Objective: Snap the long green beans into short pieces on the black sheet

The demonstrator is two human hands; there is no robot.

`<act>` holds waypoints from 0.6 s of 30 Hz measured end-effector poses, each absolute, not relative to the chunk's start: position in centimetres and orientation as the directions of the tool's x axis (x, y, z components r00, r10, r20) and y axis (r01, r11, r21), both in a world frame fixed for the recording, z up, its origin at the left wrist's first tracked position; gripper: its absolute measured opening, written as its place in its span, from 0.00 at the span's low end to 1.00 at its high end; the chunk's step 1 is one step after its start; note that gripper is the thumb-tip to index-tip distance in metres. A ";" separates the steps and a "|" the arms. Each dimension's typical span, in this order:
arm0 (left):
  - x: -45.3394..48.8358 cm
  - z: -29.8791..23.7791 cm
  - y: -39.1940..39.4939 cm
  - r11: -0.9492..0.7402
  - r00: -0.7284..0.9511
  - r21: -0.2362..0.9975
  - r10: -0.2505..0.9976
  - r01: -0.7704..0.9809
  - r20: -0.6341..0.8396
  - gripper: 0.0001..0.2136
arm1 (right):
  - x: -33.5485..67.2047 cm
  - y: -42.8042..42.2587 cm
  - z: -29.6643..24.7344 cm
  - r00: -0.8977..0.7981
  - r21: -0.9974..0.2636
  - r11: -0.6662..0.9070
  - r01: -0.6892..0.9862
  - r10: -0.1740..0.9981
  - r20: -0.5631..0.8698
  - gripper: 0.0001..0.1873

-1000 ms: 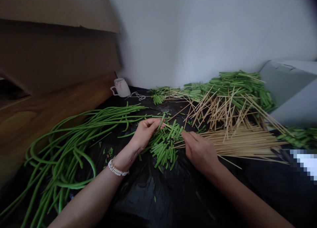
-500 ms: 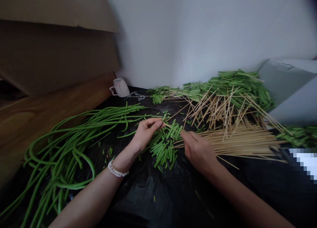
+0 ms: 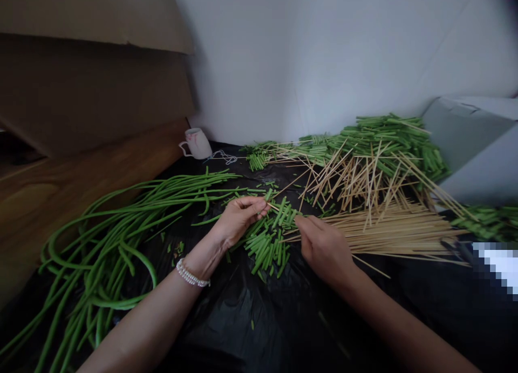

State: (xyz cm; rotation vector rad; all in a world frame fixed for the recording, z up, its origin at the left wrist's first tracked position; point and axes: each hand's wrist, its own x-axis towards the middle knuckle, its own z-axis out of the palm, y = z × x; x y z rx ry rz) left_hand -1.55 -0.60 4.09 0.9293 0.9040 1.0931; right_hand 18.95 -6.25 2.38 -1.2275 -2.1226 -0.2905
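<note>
My left hand (image 3: 238,217) is closed in a pinch on a short green bean piece (image 3: 267,194) at the tip of a thin bamboo skewer (image 3: 283,210). My right hand (image 3: 324,246) is closed around the other end of that skewer, just right of a small heap of cut bean pieces (image 3: 267,241) lying between both hands. A pearl bracelet (image 3: 190,276) sits on my left wrist.
Long uncut green beans (image 3: 121,227) sprawl across the black plastic sheet (image 3: 251,319) at left. Loose bamboo skewers (image 3: 384,222) lie at right, with skewered beans (image 3: 384,141) piled behind them. A white mug (image 3: 196,142) stands by the wall; cardboard (image 3: 93,65) looms at left, a grey box (image 3: 477,146) at right.
Almost nothing moved; my hands shifted slightly, with the left fingers still pinching the bean piece at the skewer tip.
</note>
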 end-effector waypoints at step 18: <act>-1.4 4.3 -0.6 0.263 0.234 0.875 0.956 -0.406 -0.179 0.12 | 18.8 -6.0 2.2 -0.314 -0.236 0.582 0.778 0.685 0.657 0.15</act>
